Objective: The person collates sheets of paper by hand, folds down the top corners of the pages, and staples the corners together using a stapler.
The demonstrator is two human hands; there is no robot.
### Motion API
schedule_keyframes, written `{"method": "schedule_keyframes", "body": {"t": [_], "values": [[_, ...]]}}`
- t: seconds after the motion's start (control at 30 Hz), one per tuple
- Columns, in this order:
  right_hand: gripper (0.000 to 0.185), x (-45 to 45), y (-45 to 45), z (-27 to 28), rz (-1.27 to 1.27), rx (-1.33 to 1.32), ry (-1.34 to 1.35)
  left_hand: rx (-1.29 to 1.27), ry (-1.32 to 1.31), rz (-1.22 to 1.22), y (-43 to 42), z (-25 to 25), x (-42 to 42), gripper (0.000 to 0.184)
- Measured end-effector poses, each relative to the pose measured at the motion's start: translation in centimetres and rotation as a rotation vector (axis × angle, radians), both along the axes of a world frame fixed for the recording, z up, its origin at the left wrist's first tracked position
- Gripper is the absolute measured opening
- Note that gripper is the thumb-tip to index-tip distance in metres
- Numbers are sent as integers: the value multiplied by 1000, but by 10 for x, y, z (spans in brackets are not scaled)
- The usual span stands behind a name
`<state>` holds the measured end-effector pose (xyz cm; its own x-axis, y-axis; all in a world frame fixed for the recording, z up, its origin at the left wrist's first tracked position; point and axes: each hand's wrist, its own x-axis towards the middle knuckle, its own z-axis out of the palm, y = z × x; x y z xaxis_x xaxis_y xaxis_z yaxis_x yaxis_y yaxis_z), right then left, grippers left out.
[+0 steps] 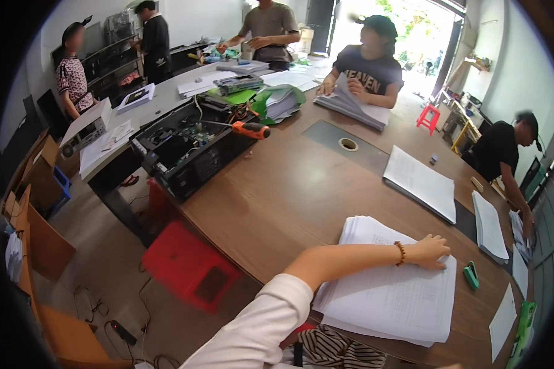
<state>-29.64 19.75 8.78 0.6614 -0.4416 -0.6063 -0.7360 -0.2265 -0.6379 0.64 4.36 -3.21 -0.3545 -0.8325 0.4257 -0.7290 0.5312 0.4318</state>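
My left hand [428, 252], palm down with a beaded bracelet at the wrist, rests on the upper right corner of a thick stack of printed paper [388, 301]. Its fingers are slightly bent and apart. The white-sleeved arm crosses over the stack, whose sheets are unevenly aligned. A green stapler [471, 275] lies just right of the stack. Only a sliver of skin shows at the bottom edge, possibly my right hand; its fingers are hidden.
More paper stacks [420, 184] lie beyond on the brown table [277, 197]. An opened computer case [191, 147] with an orange-handled screwdriver [250, 129] sits at left. Across the table, a person [369, 67] handles papers. A red stool [191, 264] stands below.
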Motion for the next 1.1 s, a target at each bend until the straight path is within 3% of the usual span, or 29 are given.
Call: {"method": "schedule_keyframes", "body": {"t": [0.03, 0.1, 0.17, 0.23, 0.3, 0.43, 0.53, 0.6, 0.8, 0.87, 1.1], "values": [[6, 14, -5, 33, -13, -4, -8, -12, 17, 16, 4, 1, 0, 40], [12, 26, -15, 74, 179, -423, -280, -11, 3, 20, 6, 2, 0, 40], [39, 5, -71, 58, 331, -437, -761, -12, -21, 44, 7, 2, 0, 40], [38, 70, -44, 85, 353, -786, -1065, -17, -22, 31, 7, 1, 0, 40], [27, 94, -55, 80, 455, -686, -1177, -9, -35, 44, 9, 5, 1, 40], [21, 119, -94, 33, 352, -717, -1022, 6, -39, 59, 12, 8, 2, 42], [19, 115, -135, -13, 201, -559, -945, 0, -63, 80, 13, 9, 2, 42], [20, 104, -161, -48, -212, -259, -951, 7, -45, 75, 17, 10, 2, 42], [17, 79, -210, -116, -664, -180, -1002, 8, 31, 22, 20, 16, 7, 42], [14, 74, -215, -127, -724, -85, -989, 33, 31, -6, 18, 16, 11, 41], [23, 86, -191, -135, -650, -133, -1013, 209, 39, 42, 27, 34, 8, 44]]}}
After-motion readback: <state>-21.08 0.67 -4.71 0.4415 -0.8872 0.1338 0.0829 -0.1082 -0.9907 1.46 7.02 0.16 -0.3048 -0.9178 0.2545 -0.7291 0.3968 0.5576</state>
